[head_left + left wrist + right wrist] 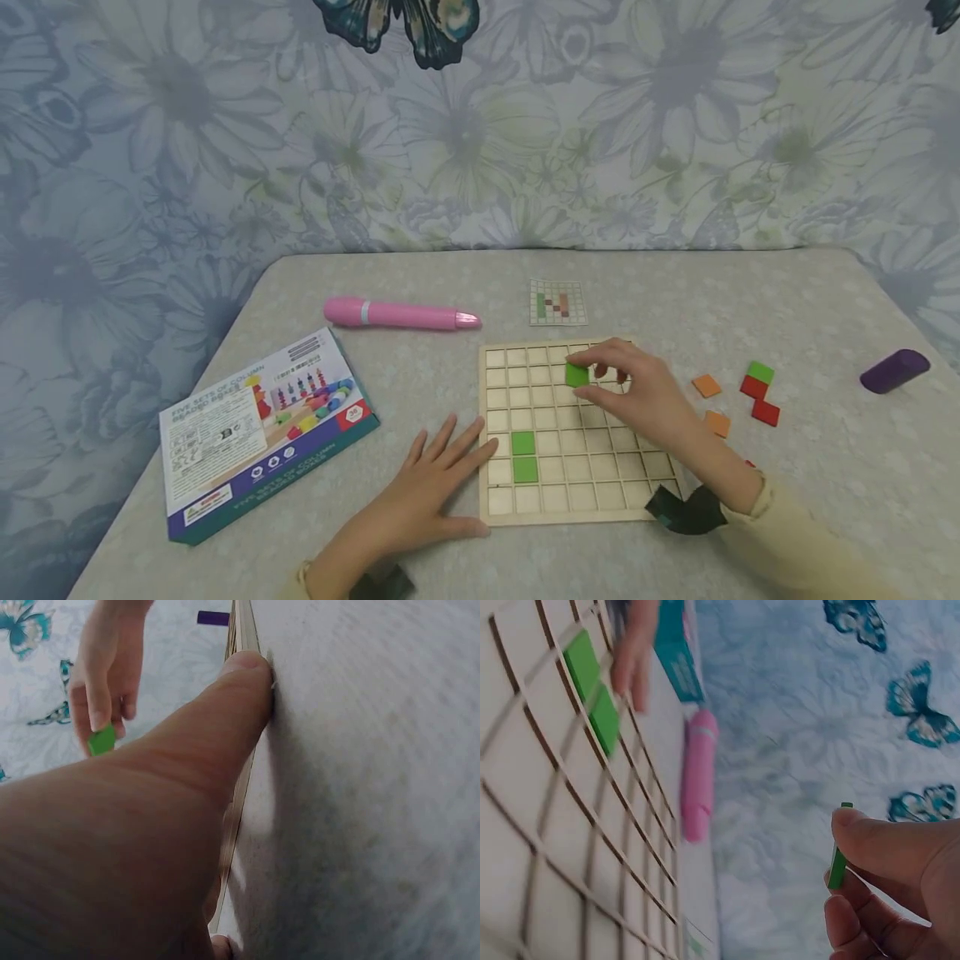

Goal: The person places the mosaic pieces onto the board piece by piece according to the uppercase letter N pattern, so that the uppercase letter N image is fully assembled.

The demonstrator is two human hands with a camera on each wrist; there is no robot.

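Between thumb and fingers, my right hand [633, 383] pinches a green square tile [577, 375] above the upper part of a wooden grid board [555, 515]. The right wrist view shows this tile [838, 859] edge-on, apart from the board. My left hand [435, 483] lies with fingers spread at the board's left edge, its fingertips and thumb touching the frame. Two green tiles [523, 456] sit one above the other in the board's second column, toward the lower left. In the left wrist view, the left hand [172, 765] covers much of the board.
Orange tiles [707, 386], red tiles [766, 412] and a green tile [761, 372] lie right of the board. A pattern card [558, 302] is behind it. A pink pen-shaped object [405, 315] and a box [262, 433] lie left; a purple cylinder [895, 372] lies far right.
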